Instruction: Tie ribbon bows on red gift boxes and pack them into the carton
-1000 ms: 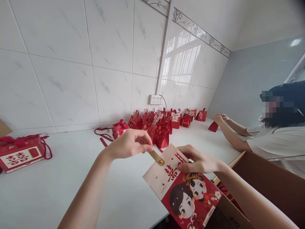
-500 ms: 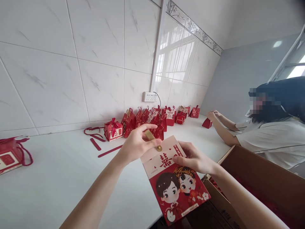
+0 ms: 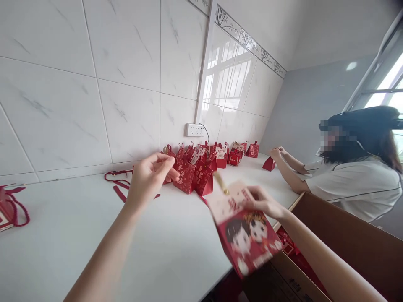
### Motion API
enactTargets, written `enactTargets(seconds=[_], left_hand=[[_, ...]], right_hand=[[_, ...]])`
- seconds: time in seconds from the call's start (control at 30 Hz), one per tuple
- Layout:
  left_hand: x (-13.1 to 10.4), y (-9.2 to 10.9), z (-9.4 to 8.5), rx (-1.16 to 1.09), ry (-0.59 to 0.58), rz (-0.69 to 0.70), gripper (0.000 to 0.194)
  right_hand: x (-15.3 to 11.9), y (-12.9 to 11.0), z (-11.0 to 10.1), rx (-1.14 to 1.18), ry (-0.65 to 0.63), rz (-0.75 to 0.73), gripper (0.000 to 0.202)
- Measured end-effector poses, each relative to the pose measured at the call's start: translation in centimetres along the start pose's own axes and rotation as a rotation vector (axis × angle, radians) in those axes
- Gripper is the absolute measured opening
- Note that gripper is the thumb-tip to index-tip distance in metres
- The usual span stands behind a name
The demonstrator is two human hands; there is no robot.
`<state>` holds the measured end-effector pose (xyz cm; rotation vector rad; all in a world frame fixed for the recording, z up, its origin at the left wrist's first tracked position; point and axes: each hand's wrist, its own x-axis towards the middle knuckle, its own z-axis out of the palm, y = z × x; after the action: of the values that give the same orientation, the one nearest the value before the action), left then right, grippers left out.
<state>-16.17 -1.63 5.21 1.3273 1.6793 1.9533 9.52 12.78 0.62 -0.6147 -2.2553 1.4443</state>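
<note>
My right hand (image 3: 266, 201) grips a red and cream gift box (image 3: 252, 239) by its cream upper part. The box is blurred, tilted above the counter's edge, and printed with a cartoon couple. A gold strap (image 3: 222, 182) with a round stud sticks up from its top. To the left, my left hand (image 3: 154, 174) is off the box, fingers loosely curled and apart, with nothing visible in them. Just behind it stand several red gift boxes (image 3: 185, 176), partly covered by its fingers.
Red straps (image 3: 119, 193) and a cord lie on the white counter (image 3: 132, 251). Another red box (image 3: 6, 209) sits at the far left. An open cardboard carton (image 3: 346, 247) holds red items at right. Across the counter, a person (image 3: 355, 180) handles a small red box (image 3: 268, 163).
My left hand has let go of the gold strap and moved left and slightly down. My right hand has shifted right with the gift box, which is now tilted and blurred.
</note>
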Motion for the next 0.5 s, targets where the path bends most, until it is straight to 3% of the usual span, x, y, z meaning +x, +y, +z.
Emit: enactTargets(seconds=[0.13,0.2,0.33,0.5], left_hand=[[-0.6,0.4,0.5,0.012,-0.107,0.006,0.014],[-1.1,0.5,1.0,0.037,-0.191,0.03,0.016],[-2.3,0.7,1.6,0.154,-0.35,0.141,0.02],[-3.4,1.1,1.4,0.392,-0.521,0.353,0.023]], right_hand=[[3.0,3.8,-3.3,-0.059,0.69,0.027,0.044],[5.2,5.6,-3.8,-0.128,0.86,0.063,0.043],[9.9,9.2,-2.3,-0.197,0.976,0.126,0.033],[13.8,13.0,1.3,-0.221,0.952,0.126,0.023]])
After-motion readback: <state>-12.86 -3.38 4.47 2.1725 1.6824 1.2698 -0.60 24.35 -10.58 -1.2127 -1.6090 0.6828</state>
